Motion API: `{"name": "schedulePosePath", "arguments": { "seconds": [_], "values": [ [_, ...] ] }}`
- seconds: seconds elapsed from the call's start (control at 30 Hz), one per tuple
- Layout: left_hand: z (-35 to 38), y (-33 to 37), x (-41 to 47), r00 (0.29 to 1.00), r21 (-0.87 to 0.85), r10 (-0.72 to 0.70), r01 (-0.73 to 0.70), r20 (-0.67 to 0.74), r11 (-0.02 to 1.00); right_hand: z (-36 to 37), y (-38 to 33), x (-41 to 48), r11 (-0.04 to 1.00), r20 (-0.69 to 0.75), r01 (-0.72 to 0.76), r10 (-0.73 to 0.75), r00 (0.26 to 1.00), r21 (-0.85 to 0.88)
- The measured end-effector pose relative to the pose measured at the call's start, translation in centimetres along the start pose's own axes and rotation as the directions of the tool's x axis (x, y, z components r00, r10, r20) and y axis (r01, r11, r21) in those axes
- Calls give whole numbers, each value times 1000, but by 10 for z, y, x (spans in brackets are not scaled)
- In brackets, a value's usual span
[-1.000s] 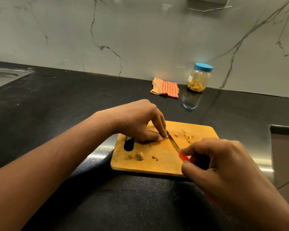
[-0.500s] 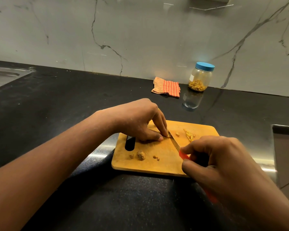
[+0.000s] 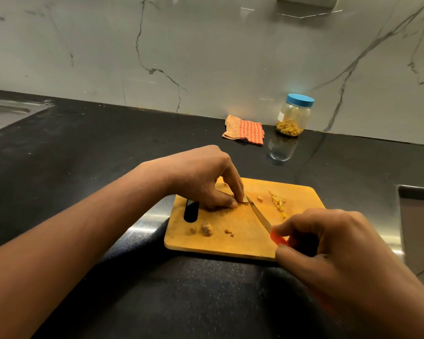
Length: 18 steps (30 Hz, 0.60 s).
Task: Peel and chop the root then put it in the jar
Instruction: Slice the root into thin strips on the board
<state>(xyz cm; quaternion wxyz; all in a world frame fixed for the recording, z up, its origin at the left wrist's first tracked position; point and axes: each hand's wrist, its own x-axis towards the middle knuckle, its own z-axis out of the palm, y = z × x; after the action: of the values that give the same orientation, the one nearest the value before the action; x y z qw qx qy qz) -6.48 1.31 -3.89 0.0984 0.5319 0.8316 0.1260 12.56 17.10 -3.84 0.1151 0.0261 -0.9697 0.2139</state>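
A wooden cutting board [image 3: 242, 241] lies on the black counter. My left hand [image 3: 201, 177] pinches a small piece of root [image 3: 244, 198] against the board. My right hand [image 3: 328, 250] grips the red handle of a knife [image 3: 260, 214], whose blade tip rests right beside the root piece. Chopped yellow strips [image 3: 278, 201] and one cut bit [image 3: 260, 198] lie to the right of the blade. A brown root lump [image 3: 207, 228] and small scraps [image 3: 229, 232] sit near the board's front left. The jar [image 3: 294, 115], blue lid on, stands at the back wall holding chopped pieces.
An orange checked cloth [image 3: 244, 129] lies left of the jar. A steel sink [image 3: 8, 111] is at the far left. A recessed steel edge [image 3: 419, 216] borders the counter on the right. A marble wall rises behind.
The view shifted slightly. The knife and both hands stay in nearly the same place on the board; the blade has edged a little against the root piece.
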Motion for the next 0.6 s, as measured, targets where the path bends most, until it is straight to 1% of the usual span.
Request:
{"name": "schedulePosePath", "arguments": {
  "seconds": [0.13,0.4,0.6],
  "values": [
    [0,1,0,1000,-10,-6,6,6,1000,-2,-1,1,1000,-37,3,-3,999,-14],
    [-1,2,0,1000,-21,-14,14,20,1000,4,-8,6,999,-51,30,-28,998,35],
    [-1,3,0,1000,-25,-18,19,22,1000,6,-7,6,999,-48,15,-13,999,43]
  ]
}}
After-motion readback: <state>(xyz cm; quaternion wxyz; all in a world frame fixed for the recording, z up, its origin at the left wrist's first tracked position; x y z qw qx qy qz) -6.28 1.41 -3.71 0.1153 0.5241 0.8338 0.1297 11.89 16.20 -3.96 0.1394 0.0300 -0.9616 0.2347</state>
